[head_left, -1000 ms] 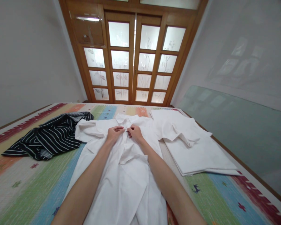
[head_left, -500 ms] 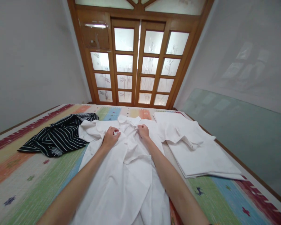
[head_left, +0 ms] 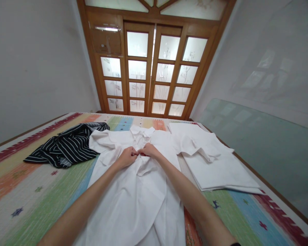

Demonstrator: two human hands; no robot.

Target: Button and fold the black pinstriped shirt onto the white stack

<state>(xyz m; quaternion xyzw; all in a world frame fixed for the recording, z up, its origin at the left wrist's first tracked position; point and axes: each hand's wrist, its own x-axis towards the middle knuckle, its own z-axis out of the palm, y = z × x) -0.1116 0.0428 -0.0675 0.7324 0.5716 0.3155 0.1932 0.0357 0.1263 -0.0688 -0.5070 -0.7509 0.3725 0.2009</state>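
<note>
A white short-sleeved shirt (head_left: pixel 128 201) lies spread out in front of me, its collar pointing away. Both hands meet at its front placket, a little below the collar. My left hand (head_left: pixel 128 157) is closed, thumb and fingers pinching the placket edge. Right beside it, my right hand (head_left: pixel 147 150) pinches the fabric too, its fingertips almost touching the left ones. Whatever small part sits between the fingertips is hidden. Below the hands the shirt front is rumpled, with one flap folded over.
A black and white striped garment (head_left: pixel 69 145) lies crumpled to the left. Folded white cloth (head_left: pixel 220 174) lies on the right, partly under the shirt's sleeve. All rest on a colourful striped cover (head_left: pixel 48 205). A glass-like panel (head_left: pixel 259 147) leans by the right wall; wooden doors (head_left: pixel 151 68) stand behind.
My hands have come together at the placket, the left moving right and the right moving left and nearer to me. The left fingers, looser before, now pinch the fabric.
</note>
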